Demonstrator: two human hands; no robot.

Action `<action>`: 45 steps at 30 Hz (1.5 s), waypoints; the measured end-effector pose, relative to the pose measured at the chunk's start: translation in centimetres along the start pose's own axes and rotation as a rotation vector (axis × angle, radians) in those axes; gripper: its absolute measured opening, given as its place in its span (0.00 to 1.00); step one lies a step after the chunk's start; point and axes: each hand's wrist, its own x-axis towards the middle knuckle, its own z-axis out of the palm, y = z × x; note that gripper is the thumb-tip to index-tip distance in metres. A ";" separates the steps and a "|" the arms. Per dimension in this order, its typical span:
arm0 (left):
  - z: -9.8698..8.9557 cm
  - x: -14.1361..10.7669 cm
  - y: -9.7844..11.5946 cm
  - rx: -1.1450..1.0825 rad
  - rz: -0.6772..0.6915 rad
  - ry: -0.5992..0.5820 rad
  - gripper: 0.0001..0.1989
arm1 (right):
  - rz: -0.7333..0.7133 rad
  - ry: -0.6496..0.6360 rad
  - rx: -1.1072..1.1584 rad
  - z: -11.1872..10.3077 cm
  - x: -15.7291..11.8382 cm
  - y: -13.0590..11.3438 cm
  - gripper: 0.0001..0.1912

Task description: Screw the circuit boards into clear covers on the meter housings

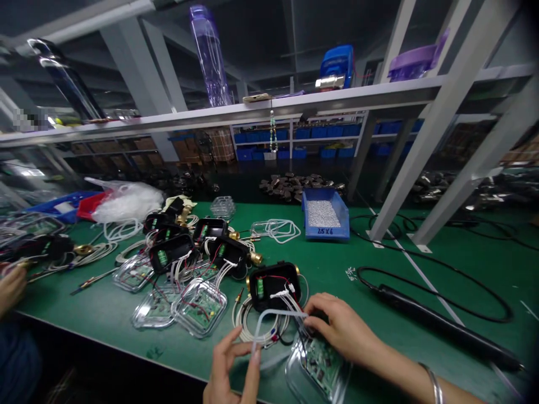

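A translucent white sealing ring (269, 314) is stretched between my two hands. My left hand (233, 365) pinches its left side between thumb and finger. My right hand (341, 325) is closed on its right end. Under the right hand lies a clear plastic cover (295, 373) with a green circuit board (322, 362) in it. Just behind the hands stands a black housing (274, 286) holding a green cylinder-shaped part. Coiled white cables (246, 320) lie in front of it, and wires run toward the cover.
More black housings (170, 255) and clear covers (197, 308) crowd the left. A blue bin (326, 230) of small metal pieces stands at the back, near loose sealing rings (284, 231). A corded black electric screwdriver (446, 325) lies right. Another person's hand (12, 289) is far left.
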 end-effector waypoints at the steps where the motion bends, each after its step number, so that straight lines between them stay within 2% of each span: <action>1: 0.0 0.2 0.6 0.024 0.042 -0.004 0.26 | -0.010 0.002 0.010 -0.2 0.1 -0.1 0.02; 4: 0.0 1.2 2.2 0.050 0.094 -0.060 0.23 | -0.045 0.011 0.058 -1.2 0.3 -0.3 0.03; 8: 0.6 3.2 3.9 0.022 0.030 -0.110 0.16 | -0.062 0.086 0.150 -2.4 1.1 -0.7 0.07; 13: 2.0 6.2 5.6 -0.105 0.011 -0.149 0.17 | -0.081 0.164 0.325 -2.3 3.9 -0.6 0.10; 17: 2.8 8.1 5.9 -0.072 -0.004 -0.248 0.13 | -0.081 0.204 0.405 -1.5 5.9 0.0 0.10; 21: 3.0 8.7 4.9 -0.093 -0.079 -0.309 0.15 | -0.070 0.226 0.443 -0.8 6.5 0.8 0.11; 25: 3.0 9.0 3.8 -0.291 -0.170 -0.269 0.20 | -0.066 0.254 0.502 -0.6 6.8 0.6 0.13; 30: 2.7 10.0 4.2 -0.412 -0.182 -0.127 0.21 | -0.102 0.269 0.549 -0.5 7.6 -0.5 0.14; 34: 2.8 11.0 4.4 -0.434 -0.241 -0.100 0.25 | -0.112 0.338 0.486 0.1 8.3 -0.6 0.13; 38: 3.3 11.7 3.4 -0.419 -0.294 -0.088 0.29 | -0.097 0.400 0.386 0.7 8.9 -0.3 0.14; 45: 3.2 12.1 2.3 -0.323 -0.275 -0.041 0.28 | -0.093 0.402 0.350 0.9 9.0 0.3 0.17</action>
